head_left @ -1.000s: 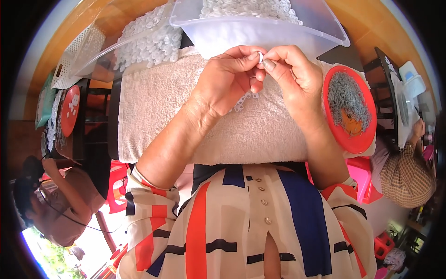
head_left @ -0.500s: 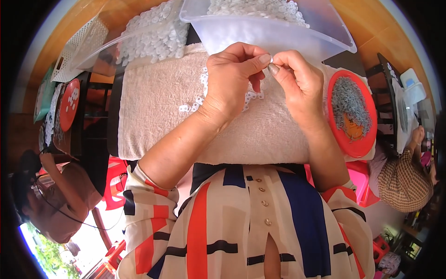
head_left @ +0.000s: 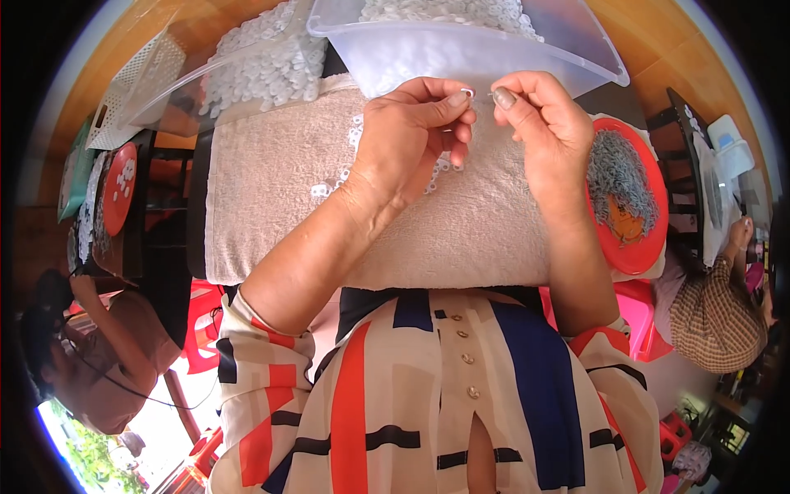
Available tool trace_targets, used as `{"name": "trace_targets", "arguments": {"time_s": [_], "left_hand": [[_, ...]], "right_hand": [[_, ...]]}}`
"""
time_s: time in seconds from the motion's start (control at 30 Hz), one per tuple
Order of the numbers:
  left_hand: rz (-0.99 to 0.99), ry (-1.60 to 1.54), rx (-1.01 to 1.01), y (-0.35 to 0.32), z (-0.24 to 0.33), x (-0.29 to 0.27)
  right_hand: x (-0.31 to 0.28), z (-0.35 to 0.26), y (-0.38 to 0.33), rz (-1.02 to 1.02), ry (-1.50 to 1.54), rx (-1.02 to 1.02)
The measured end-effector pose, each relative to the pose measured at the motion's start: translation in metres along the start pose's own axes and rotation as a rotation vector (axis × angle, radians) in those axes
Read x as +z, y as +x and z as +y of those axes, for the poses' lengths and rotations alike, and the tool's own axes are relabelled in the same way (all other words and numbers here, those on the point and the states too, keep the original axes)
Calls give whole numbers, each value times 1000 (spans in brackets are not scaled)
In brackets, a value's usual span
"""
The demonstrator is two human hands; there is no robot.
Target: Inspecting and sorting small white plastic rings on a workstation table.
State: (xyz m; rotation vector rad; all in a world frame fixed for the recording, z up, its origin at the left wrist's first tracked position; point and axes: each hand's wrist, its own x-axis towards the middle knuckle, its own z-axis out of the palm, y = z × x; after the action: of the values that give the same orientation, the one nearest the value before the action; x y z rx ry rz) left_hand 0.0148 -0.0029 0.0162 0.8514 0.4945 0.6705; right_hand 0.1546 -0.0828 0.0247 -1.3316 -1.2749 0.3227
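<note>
Above the beige towel (head_left: 280,222), my left hand (head_left: 411,123) pinches a small white plastic piece (head_left: 469,92) between thumb and finger. Facing it, a short gap away, my right hand (head_left: 543,128) is closed in a pinch on a tiny thin pin (head_left: 491,94); only its tip shows. Several white plastic pieces (head_left: 329,188) with holes lie in a loose row on the towel, partly hidden by my left hand and wrist. Right of my right hand is a red plate (head_left: 629,265) heaped with thin grey pins (head_left: 621,169) and a small orange patch.
Two clear plastic bins of white pieces stand at the back, one at the centre (head_left: 461,53) and one at the left (head_left: 185,86). A white perforated basket (head_left: 136,90) is beyond. People work at the far left (head_left: 123,346) and far right (head_left: 716,321).
My hands, which met at the fingertips, have drawn apart. My right hand has moved right with the pin, and the white piece now shows in my left fingertips.
</note>
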Motion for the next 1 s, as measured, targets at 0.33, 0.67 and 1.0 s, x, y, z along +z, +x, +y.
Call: {"name": "trace_targets", "arguments": {"time_s": [0.33, 0.67, 1.0], "left_hand": [[-52, -126, -80, 4, -5, -4], [-16, -45, -12, -2, -3, 0], [65, 27, 36, -9, 0, 6]], "right_hand": [[5, 4, -2, -34, -60, -167], [8, 6, -3, 19, -78, -204], [9, 4, -5, 10, -126, -198]]}}
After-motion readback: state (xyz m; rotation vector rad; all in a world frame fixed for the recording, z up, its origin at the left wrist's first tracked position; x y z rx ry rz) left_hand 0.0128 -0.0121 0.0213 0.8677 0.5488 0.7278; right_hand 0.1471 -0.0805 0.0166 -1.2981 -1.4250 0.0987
